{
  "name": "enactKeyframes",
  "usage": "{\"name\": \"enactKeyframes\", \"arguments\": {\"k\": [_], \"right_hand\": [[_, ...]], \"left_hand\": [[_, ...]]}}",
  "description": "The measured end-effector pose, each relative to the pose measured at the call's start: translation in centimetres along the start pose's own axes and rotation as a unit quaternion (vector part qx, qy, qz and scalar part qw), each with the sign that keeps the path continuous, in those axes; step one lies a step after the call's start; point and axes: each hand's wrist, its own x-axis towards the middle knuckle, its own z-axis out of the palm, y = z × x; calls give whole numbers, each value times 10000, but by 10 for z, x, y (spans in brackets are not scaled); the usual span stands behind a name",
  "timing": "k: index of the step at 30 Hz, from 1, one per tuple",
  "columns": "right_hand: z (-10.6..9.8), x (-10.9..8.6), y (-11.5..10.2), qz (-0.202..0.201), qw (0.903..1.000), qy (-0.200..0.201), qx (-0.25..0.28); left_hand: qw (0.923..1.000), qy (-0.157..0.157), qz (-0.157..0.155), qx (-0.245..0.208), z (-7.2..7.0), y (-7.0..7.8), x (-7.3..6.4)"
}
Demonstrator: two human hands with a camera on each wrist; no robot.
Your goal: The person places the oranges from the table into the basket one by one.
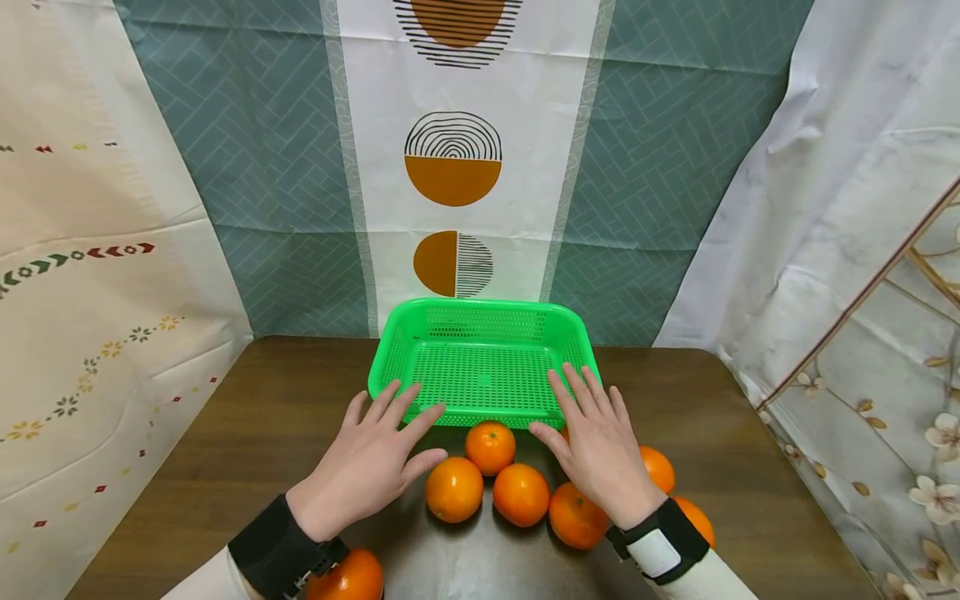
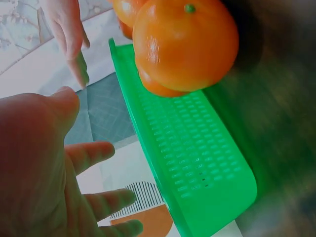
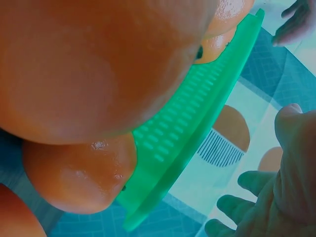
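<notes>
Nearest the camera, a black wristband [image 1: 273,542] is worn on the left wrist, and one orange [image 1: 354,577] is partly covered by it. The left hand [image 1: 366,467] and right hand [image 1: 603,446] are both held wide, fingers spread. More oranges [image 1: 521,495] are grouped between the hands and partly hidden by the right one. Just beyond, a green basket [image 1: 483,367] is set on the brown table [image 1: 285,400]; whether its rim is touched cannot be told.

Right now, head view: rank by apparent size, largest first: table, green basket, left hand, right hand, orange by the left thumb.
1. Table
2. Green basket
3. Left hand and right hand: too alike to rank
4. Orange by the left thumb
</notes>
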Motion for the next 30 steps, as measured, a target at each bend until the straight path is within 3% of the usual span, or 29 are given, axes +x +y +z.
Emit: {"name": "enactKeyframes", "arguments": {"k": [8, 12, 17, 24, 28, 30], "right_hand": [[1, -2, -2, -24, 10000, 54, 72], [1, -2, -1, 0, 10000, 49, 56], [0, -2, 0, 15, 10000, 74, 57], [0, -1, -1, -4, 10000, 72, 64], [0, -1, -2, -25, 9999, 105, 57], [0, -2, -2, -26, 9999, 100, 80]], "left_hand": [[9992, -292, 156, -235, -7, -1, -8], [9964, -580, 405, -474, -16, -5, -15], [9823, -1287, 745, -1137, -23, -10, -28], [9561, -2285, 858, -1623, -22, -13, -49], [9483, -2522, 956, -1672, -23, -14, -56], [9480, -2516, 1044, -1644, -22, -14, -57]]}}
